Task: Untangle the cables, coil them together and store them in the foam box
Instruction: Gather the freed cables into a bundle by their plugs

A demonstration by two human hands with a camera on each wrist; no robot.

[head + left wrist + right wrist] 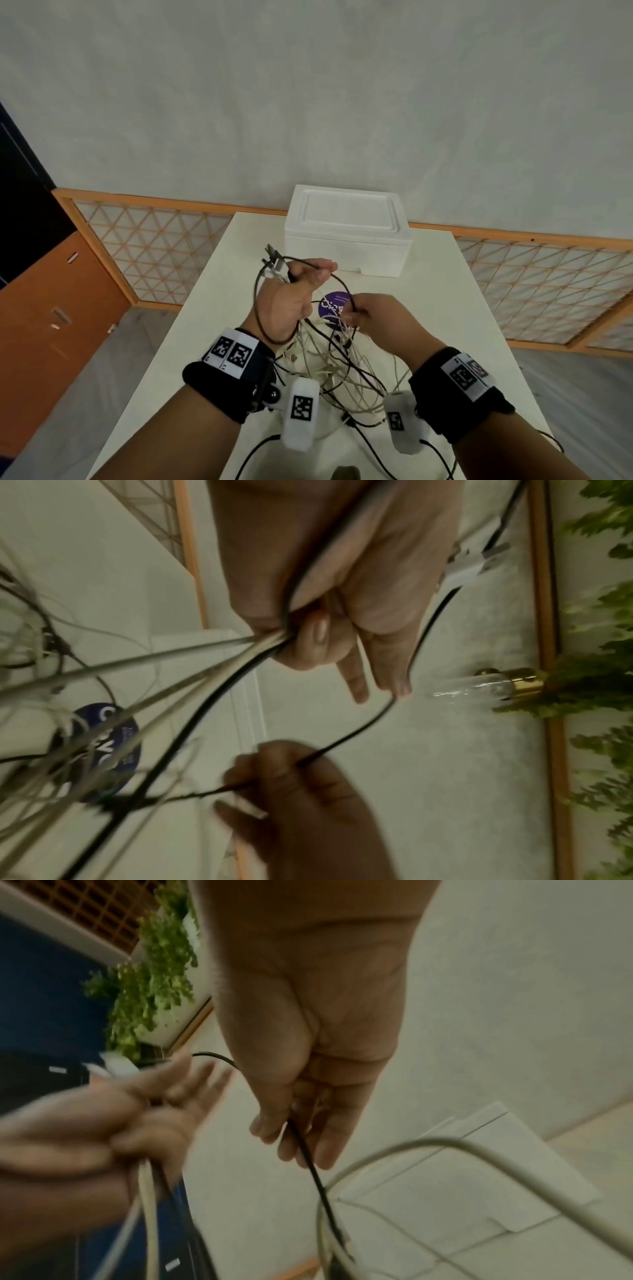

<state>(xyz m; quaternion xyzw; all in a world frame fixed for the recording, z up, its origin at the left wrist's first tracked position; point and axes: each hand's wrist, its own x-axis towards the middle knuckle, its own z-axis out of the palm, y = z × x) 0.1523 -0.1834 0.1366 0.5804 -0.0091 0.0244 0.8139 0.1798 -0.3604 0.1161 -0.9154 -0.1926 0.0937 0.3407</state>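
A tangle of black and white cables (339, 363) lies on the white table (212, 308) below both raised hands. My left hand (291, 294) grips a bundle of cable strands (240, 653), with plug ends (274, 260) sticking out past its knuckles and a dark loop hanging round its wrist. A black cable (337, 279) arcs from it to my right hand (363, 313), which pinches that black cable (301, 1139) between thumb and fingers. The white foam box (346, 229), lid on, stands at the table's far edge.
A round purple sticker (334, 303) lies on the table under the hands. A wooden lattice screen (154, 246) runs behind the table, and an orange cabinet (51, 291) stands at the left. Green foliage (599, 691) shows in the wrist views.
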